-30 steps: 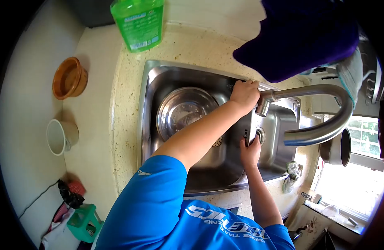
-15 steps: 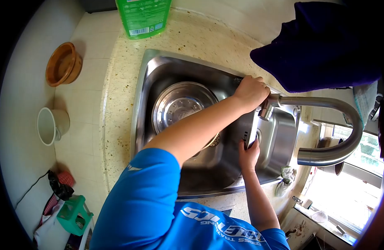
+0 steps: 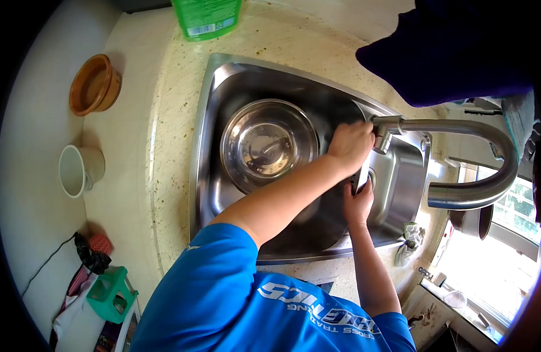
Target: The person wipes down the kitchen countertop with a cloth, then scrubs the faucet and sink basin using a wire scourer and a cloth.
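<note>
My right hand [image 3: 358,204] is closed round the near end of a shiny flat blade, which looks like a kitchen knife [image 3: 362,175], seen nearly edge-on above the sink divider. Dark marks show close to its grip. Curled over the far part of the blade is my left hand [image 3: 353,144], its fingertips beside the faucet base. Whether a cloth or sponge lies under those fingers is hidden. Left of my forearm, a round metal bowl [image 3: 232,144] sits in the large basin of the steel sink [image 3: 201,158].
A curved faucet [image 3: 458,126] reaches over the right side. On the counter stands a green bottle [image 3: 209,20]. A dark purple towel [image 3: 434,58] hangs at upper right. By the left wall are a brown pot [image 3: 94,85], a white cup [image 3: 82,170] and a green stool [image 3: 111,296].
My left hand has slid along the blade toward my right hand, away from the far rim. The view has shifted slightly, and more of the bowl shows.
</note>
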Demonstrator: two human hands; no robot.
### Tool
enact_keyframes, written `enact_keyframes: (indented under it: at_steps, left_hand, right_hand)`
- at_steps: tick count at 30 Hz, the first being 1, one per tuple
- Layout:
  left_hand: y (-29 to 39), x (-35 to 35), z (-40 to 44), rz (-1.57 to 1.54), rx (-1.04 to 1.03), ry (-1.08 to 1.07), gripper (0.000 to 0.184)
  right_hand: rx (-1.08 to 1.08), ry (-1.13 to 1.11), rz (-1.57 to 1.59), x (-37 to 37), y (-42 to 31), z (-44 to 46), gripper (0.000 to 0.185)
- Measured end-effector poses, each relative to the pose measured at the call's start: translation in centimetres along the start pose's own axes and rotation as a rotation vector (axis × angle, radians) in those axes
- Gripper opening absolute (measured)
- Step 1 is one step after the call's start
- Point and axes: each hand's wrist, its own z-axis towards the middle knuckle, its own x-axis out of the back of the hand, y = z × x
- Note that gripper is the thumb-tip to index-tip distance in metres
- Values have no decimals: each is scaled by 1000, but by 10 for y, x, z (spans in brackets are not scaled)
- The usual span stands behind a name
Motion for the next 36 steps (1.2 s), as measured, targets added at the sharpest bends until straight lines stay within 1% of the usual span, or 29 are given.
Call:
enact_keyframes:
  at_steps: [1, 4, 5, 6, 8, 10, 11, 12, 14, 15, 19, 21, 22, 23, 24, 25, 28, 29, 30, 31, 32, 33, 34, 36]
  left_hand:
    - [2, -5, -9, -93, 70, 42, 14]
    - [3, -7, -27, -173, 98, 89, 15]
    - [4, -7, -30, -229, 109, 39, 16]
    - [4, -7, -32, -232, 114, 38, 16]
    - [3, -6, -34, -408, 175, 96, 16]
    - [-4, -1, -20, -448, 215, 248, 15]
    - [-8, -1, -11, -482, 181, 315, 14]
    - [-11, -6, -5, -449, 152, 185, 13]
    - [-13, -17, -5, -434, 114, 46, 12]
    - [-12, -19, -6, -377, 108, 29, 12]
    - [-6, -17, -18, -376, 125, 37, 14]
    - [2, -12, -32, -518, 176, -60, 17]
    - [7, -12, -42, -521, 139, -49, 20]
    - [13, -11, -51, -501, 142, -111, 20]
    - [18, -6, -58, -481, 146, -173, 20]
    - [19, -8, -64, -478, 106, -155, 20]
    - [18, -2, -66, -483, 130, -224, 21]
    - [15, -3, -64, -542, 155, -231, 21]
    - [12, -2, -63, -576, 155, -156, 19]
    - [9, -2, -61, -612, 151, -102, 18]
    - [6, -1, -61, -649, 146, -53, 17]
    - [4, 0, -59, -679, 109, 12, 15]
    - [3, 8, -57, -719, 100, 32, 14]
    - [4, 24, -53, -713, 209, 17, 13]
  right_hand:
    - [0, 8, -14, 0, -1, 0, 52]
    - [-34, -11, -29, 1, -5, 1, 51]
    - [-20, -8, -45, 1, -4, 0, 50]
    - [-21, -12, -49, 2, -4, 0, 50]
    - [-11, -26, -34, 2, -4, 0, 49]
    - [-3, -19, -16, 1, -3, 0, 49]
    - [10, -7, -4, 2, -1, 0, 50]
    - [23, 11, 4, 1, -1, 0, 50]
    - [2, -18, -37, 2, -3, 1, 50]
    - [-5, -11, -51, 1, -2, 2, 48]
    - [4, -1, -54, 2, -4, 0, 44]
    - [-12, -26, -43, 7, -10, -2, 42]
    - [-21, -59, -35, 8, -12, -2, 41]
    - [-19, -43, -20, 6, -11, -2, 36]
    - [-21, -43, -18, 5, -10, -3, 36]
    - [-9, -25, 13, 4, -9, -2, 35]
    - [20, 11, 38, 3, -5, -1, 31]
    - [49, 10, 35, 3, -4, -1, 29]
    - [73, 9, 34, 3, -4, -2, 27]
    - [-9, -22, 6, 3, -4, 0, 25]
    - [-7, -10, -20, 2, -4, 0, 26]
    - [-12, -23, -42, 2, -4, 0, 29]
    - [-17, -37, -63, 4, -6, 0, 32]
    - [-74, -76, -80, 8, -12, -2, 46]
